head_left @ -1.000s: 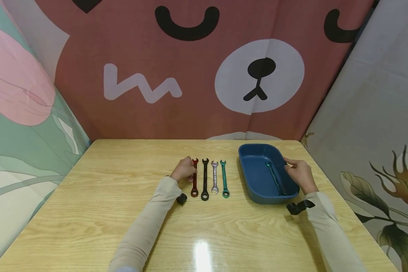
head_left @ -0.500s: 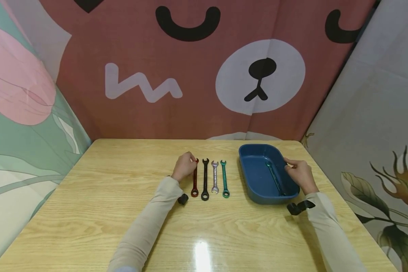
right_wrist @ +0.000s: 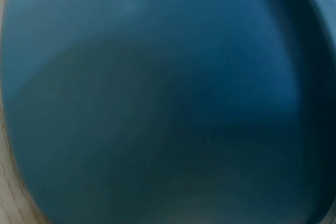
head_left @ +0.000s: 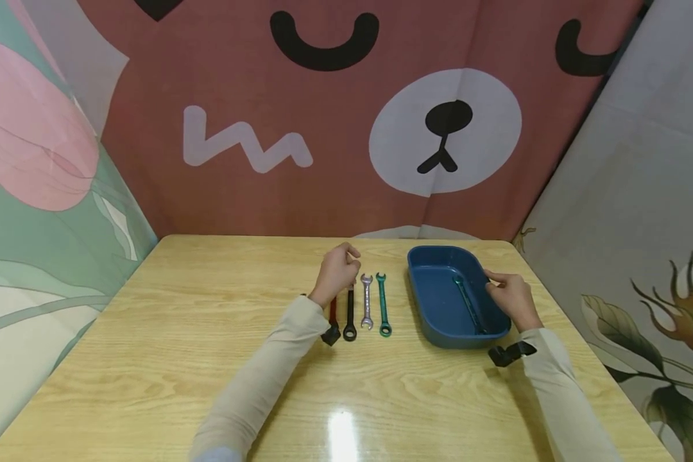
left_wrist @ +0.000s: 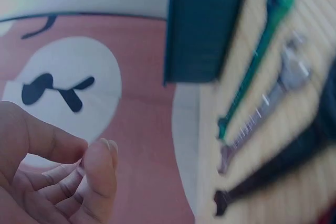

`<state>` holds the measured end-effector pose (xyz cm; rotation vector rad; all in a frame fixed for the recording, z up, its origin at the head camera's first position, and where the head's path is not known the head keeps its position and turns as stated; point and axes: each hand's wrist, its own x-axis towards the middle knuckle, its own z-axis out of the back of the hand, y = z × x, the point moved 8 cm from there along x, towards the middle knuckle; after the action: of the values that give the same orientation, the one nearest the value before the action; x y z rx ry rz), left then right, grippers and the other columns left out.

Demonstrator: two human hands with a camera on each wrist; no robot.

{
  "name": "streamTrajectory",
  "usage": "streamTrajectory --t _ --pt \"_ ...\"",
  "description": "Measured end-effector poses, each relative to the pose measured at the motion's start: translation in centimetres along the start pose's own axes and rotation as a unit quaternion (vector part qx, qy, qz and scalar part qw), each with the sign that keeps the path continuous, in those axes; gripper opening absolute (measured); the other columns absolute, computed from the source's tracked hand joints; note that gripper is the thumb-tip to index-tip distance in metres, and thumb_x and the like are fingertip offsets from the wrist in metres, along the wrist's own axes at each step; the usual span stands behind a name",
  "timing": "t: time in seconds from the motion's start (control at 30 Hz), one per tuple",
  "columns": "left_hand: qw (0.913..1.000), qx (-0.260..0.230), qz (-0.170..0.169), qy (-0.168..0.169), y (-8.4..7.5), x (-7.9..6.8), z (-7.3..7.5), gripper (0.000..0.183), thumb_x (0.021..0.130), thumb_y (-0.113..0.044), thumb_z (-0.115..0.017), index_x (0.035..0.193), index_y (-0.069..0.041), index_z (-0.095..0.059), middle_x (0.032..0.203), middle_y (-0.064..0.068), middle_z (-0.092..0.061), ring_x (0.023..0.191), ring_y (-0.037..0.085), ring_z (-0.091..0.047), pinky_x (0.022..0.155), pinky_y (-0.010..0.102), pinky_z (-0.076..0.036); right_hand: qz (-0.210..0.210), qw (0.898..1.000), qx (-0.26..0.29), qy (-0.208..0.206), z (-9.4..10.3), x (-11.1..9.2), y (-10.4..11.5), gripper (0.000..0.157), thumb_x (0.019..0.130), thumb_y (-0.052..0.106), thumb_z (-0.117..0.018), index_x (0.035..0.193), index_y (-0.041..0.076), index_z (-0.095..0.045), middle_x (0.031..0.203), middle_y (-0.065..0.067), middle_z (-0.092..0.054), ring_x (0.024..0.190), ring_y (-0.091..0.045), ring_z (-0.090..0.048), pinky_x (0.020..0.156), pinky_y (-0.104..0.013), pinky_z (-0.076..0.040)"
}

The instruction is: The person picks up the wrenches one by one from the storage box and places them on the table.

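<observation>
My left hand (head_left: 336,273) hovers above the far ends of a red wrench (head_left: 332,310) and a black wrench (head_left: 350,313), hiding part of both. In the left wrist view its thumb and forefinger meet with nothing between them, the other fingers curled. To the right lie a silver wrench (head_left: 366,303) and a green wrench (head_left: 384,305), side by side on the table. With my right hand (head_left: 513,298) I pinch the right rim of a blue basin (head_left: 462,341). A teal wrench (head_left: 468,305) lies inside it. The right wrist view shows only the basin's blurred blue surface.
The light wooden table (head_left: 208,359) carries all of this. Behind it hangs a brown curtain (head_left: 254,205) with a bear's face, and a grey flowered curtain (head_left: 624,212) hangs along the right side.
My left hand has left the red wrench, which stays on the table, and moved right and away from me to above the black wrench. My right hand stays at the basin's rim.
</observation>
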<state>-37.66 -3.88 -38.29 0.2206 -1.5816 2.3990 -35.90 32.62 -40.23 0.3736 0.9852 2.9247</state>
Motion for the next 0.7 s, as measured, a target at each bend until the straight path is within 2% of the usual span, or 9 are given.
streamTrajectory --t 0.1,0.23,0.33,0.43,0.6,0.7 --pt "0.9999 -0.009 -0.006 0.013 -1.1 0.2 -0.9 0.015 0.098 -0.002 -0.053 0.112 0.001 -0.061 0.074 0.013 -0.060 0.067 0.045 -0.066 0.057 0.051 -0.062 0.001 1.000 0.005 -0.002 0.0 0.1 0.0 0.040 0.094 0.006 -0.056 0.134 0.000 -0.060 0.127 -0.036 -0.058 0.070 -0.027 -0.056 0.050 -0.030 -0.039" --pt "0.9996 -0.009 -0.012 0.025 -2.1 0.2 -1.8 0.016 0.099 -0.002 -0.052 0.112 0.000 -0.061 0.078 0.016 -0.063 0.066 0.044 -0.067 0.050 0.036 -0.060 -0.001 1.000 0.006 -0.001 0.0 0.2 -0.1 0.040 0.094 0.006 -0.056 0.134 0.000 -0.060 0.123 -0.035 -0.061 0.063 -0.023 -0.053 0.049 -0.030 -0.039" --pt "0.9993 -0.014 -0.018 0.030 -2.7 0.0 -2.3 0.017 0.099 -0.001 -0.052 0.113 0.000 -0.061 0.080 0.019 -0.064 0.066 0.044 -0.067 0.046 0.029 -0.057 -0.002 1.000 0.005 -0.002 0.1 0.1 -0.2 0.041 0.094 0.006 -0.055 0.134 0.000 -0.060 0.123 -0.035 -0.061 0.064 -0.024 -0.054 0.049 -0.030 -0.039" --pt "0.9987 -0.022 -0.025 0.038 -3.3 -0.1 -2.9 0.016 0.099 -0.001 -0.053 0.114 0.000 -0.060 0.083 0.022 -0.064 0.065 0.040 -0.068 0.048 0.029 -0.059 -0.002 1.000 0.005 -0.002 0.1 0.1 -0.2 0.041 0.094 0.006 -0.055 0.134 0.000 -0.060 0.126 -0.035 -0.059 0.069 -0.027 -0.057 0.050 -0.030 -0.040" --pt "0.9975 -0.040 -0.022 0.053 -3.9 -0.1 -3.7 0.017 0.099 -0.002 -0.055 0.115 -0.002 -0.059 0.085 0.019 -0.065 0.058 0.024 -0.067 0.053 0.029 -0.061 -0.004 1.000 0.001 -0.001 0.1 0.1 -0.1 0.040 0.094 0.006 -0.056 0.134 0.000 -0.060 0.128 -0.035 -0.057 0.078 -0.032 -0.060 0.052 -0.030 -0.041" --pt "0.9972 -0.042 -0.024 0.058 -4.2 -0.1 -4.0 0.017 0.099 -0.001 -0.056 0.115 -0.003 -0.059 0.082 0.014 -0.065 0.058 0.023 -0.067 0.053 0.029 -0.061 -0.004 1.000 -0.001 -0.003 0.1 0.1 0.0 0.040 0.094 0.005 -0.056 0.134 0.000 -0.060 0.125 -0.035 -0.059 0.078 -0.032 -0.061 0.053 -0.030 -0.041"
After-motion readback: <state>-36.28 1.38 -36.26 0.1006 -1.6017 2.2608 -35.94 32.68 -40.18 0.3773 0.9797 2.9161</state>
